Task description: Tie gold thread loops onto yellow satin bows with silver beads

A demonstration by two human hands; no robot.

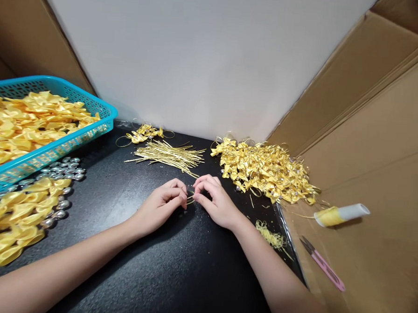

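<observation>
Above the black table, my left hand [166, 202] and my right hand [215, 201] face each other with fingers pinched. Between their fingertips a thin gold wire tie [190, 201] shows, bent into a small curve; the fingers hide most of it. Just beyond the hands lies a loose bundle of straight gold wire ties [170, 156]. A large heap of yellow bows with beads and wire loops [264, 171] spreads behind my right hand. A smaller group of such looped bows [145, 133] sits at the back, left of centre.
At left stands a blue plastic basket [108, 114] full of yellow ribbon bows [39, 119]. Before it are silvery beads [66, 168] and more loose bows [24, 212]. On the right lie tangled yellow thread [270, 235], a thread tube [342, 215] and pink thread snips [324, 264]. Cardboard walls [382, 119] enclose the sides.
</observation>
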